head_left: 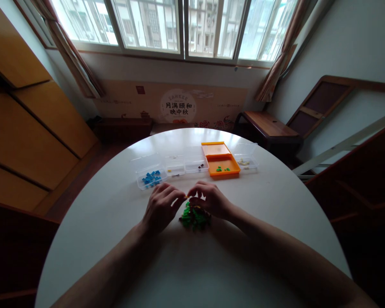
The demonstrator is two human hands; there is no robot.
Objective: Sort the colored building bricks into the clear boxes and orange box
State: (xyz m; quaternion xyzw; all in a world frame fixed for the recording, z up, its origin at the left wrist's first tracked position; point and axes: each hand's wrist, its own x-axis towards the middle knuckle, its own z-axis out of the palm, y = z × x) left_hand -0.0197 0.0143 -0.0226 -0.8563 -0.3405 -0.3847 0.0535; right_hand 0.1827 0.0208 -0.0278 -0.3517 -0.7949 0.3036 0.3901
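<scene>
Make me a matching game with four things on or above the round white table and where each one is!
1. small blue plastic pieces
2. tiny yellow piece
3. open orange plastic box
4. heap of mostly green plastic pieces

A. second from right in the row
B. on the round white table, outside any box
C. in the leftmost clear plastic box
D. between left hand and right hand

Pairs: 1-C, 2-D, 3-A, 4-B

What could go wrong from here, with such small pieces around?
The small yellowish piece at the fingertips of the left hand and right hand could slip and get lost in the green-and-brown pile. The right hand, close over that pile, might scatter it. The left hand might knock the open clear box, spilling blue pieces.
</scene>
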